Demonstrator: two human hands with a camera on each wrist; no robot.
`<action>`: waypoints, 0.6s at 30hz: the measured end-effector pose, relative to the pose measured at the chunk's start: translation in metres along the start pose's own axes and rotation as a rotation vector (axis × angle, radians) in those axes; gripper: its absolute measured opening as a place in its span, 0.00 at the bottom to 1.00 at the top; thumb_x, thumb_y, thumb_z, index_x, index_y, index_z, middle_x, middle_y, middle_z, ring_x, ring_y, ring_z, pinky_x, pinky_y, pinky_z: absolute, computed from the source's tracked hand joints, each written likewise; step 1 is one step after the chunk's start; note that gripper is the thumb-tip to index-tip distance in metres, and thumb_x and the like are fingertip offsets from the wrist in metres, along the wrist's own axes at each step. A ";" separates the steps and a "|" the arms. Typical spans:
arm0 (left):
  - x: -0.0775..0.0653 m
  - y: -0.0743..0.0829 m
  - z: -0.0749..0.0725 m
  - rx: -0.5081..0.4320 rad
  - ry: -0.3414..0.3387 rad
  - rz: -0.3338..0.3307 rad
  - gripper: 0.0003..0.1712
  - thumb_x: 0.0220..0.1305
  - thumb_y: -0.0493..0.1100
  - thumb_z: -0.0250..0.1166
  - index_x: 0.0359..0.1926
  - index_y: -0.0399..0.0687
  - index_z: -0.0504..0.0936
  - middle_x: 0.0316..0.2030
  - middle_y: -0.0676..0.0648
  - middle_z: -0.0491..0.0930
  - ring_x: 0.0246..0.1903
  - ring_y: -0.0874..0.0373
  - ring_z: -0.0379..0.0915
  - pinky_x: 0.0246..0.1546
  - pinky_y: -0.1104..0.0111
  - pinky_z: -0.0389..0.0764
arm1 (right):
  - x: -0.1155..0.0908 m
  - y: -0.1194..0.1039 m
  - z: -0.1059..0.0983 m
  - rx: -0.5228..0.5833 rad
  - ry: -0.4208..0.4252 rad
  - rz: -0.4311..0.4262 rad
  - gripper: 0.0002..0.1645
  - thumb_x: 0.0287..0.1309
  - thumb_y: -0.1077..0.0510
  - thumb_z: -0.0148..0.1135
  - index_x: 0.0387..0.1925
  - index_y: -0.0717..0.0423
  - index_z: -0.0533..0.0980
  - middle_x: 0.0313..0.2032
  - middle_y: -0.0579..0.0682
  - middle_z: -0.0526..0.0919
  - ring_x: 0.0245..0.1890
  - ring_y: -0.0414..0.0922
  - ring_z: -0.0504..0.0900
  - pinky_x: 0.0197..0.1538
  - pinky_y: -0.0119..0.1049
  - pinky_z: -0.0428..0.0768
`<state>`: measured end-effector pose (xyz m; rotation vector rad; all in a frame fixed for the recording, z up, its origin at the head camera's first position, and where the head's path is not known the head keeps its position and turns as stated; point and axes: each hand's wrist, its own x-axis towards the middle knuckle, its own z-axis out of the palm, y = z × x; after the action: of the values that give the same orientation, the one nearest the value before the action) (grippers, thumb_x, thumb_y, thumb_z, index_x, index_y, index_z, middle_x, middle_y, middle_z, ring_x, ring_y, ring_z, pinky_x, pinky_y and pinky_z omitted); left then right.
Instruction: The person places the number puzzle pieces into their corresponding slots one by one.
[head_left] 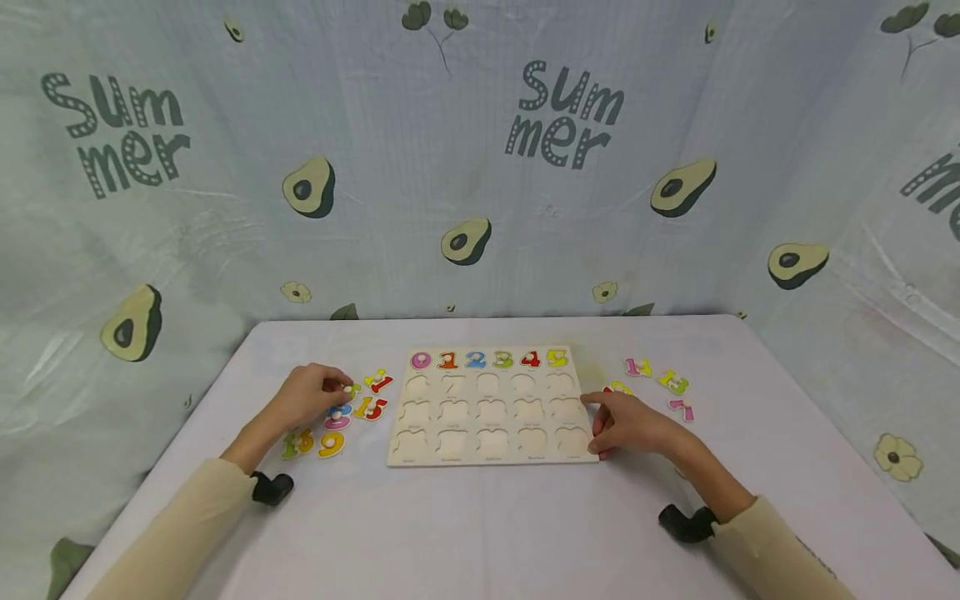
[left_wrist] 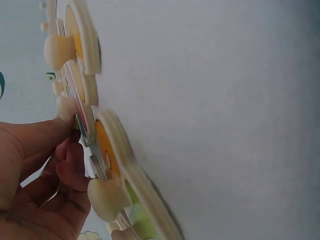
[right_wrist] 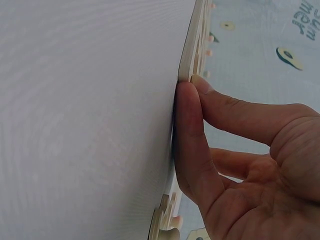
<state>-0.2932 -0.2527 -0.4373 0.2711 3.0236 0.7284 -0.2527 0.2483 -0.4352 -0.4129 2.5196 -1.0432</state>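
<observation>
A wooden number puzzle board (head_left: 471, 425) lies on the table, with the pieces 0 to 5 seated in its top row and bare recesses below. My right hand (head_left: 626, 422) pinches its near right corner between thumb and fingers; in the right wrist view the thumb (right_wrist: 240, 112) rests on the board's edge (right_wrist: 189, 50). Left of the board, my left hand (head_left: 306, 396) pinches a small green number piece (head_left: 352, 389), mostly covered by the fingers. Close under this hand lie an orange 9 (head_left: 331, 443), a blue-and-pink 8 (head_left: 338, 417) and a green-and-orange 16 (head_left: 297, 443).
Further knobbed pieces lie left of the board, including a red-and-orange 15 (head_left: 371, 407) and a red-and-yellow 11 (head_left: 378, 381). Right of the board are a pink 7 (head_left: 681, 409), a green-and-yellow 13 (head_left: 673, 382) and a pink-and-yellow piece (head_left: 638, 367). A printed curtain (head_left: 390, 250) hangs behind the table.
</observation>
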 end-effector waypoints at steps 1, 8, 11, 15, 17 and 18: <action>0.001 0.000 0.001 0.008 0.003 -0.002 0.13 0.68 0.39 0.69 0.50 0.35 0.87 0.36 0.44 0.84 0.36 0.53 0.73 0.40 0.64 0.77 | 0.000 0.000 0.000 -0.001 0.000 0.001 0.47 0.53 0.67 0.75 0.72 0.74 0.63 0.32 0.53 0.76 0.26 0.42 0.84 0.36 0.33 0.82; 0.000 0.002 0.003 0.042 0.010 0.001 0.11 0.68 0.38 0.68 0.47 0.36 0.87 0.36 0.44 0.85 0.36 0.53 0.74 0.43 0.61 0.79 | 0.001 0.002 0.002 0.007 0.002 0.002 0.47 0.53 0.67 0.75 0.72 0.73 0.63 0.32 0.53 0.76 0.26 0.43 0.84 0.36 0.34 0.82; 0.000 0.003 0.003 0.046 0.013 -0.001 0.11 0.68 0.39 0.69 0.47 0.36 0.87 0.35 0.45 0.85 0.36 0.53 0.73 0.43 0.61 0.78 | 0.001 0.003 0.002 0.010 0.001 0.003 0.48 0.53 0.67 0.75 0.72 0.72 0.63 0.32 0.53 0.76 0.26 0.43 0.84 0.36 0.34 0.82; 0.000 0.004 0.003 0.048 0.022 0.003 0.11 0.68 0.40 0.69 0.46 0.37 0.88 0.34 0.45 0.84 0.36 0.53 0.73 0.42 0.61 0.76 | 0.001 0.003 0.002 0.010 0.003 0.008 0.48 0.53 0.67 0.75 0.72 0.72 0.63 0.32 0.53 0.76 0.26 0.43 0.84 0.36 0.34 0.82; 0.001 0.005 0.003 0.046 0.027 0.007 0.11 0.69 0.40 0.68 0.46 0.37 0.88 0.34 0.45 0.84 0.36 0.53 0.73 0.42 0.61 0.76 | 0.002 0.004 0.002 0.010 0.006 0.010 0.48 0.53 0.67 0.76 0.72 0.72 0.64 0.32 0.53 0.76 0.26 0.43 0.84 0.36 0.34 0.82; 0.001 0.005 0.002 0.044 0.030 0.012 0.11 0.69 0.40 0.68 0.46 0.37 0.88 0.34 0.45 0.84 0.36 0.53 0.73 0.42 0.61 0.76 | 0.002 0.004 0.002 0.009 0.007 0.010 0.48 0.53 0.67 0.76 0.72 0.72 0.64 0.32 0.53 0.76 0.26 0.43 0.84 0.36 0.34 0.82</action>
<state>-0.2928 -0.2470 -0.4368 0.2822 3.0723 0.6731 -0.2539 0.2491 -0.4396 -0.3940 2.5196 -1.0531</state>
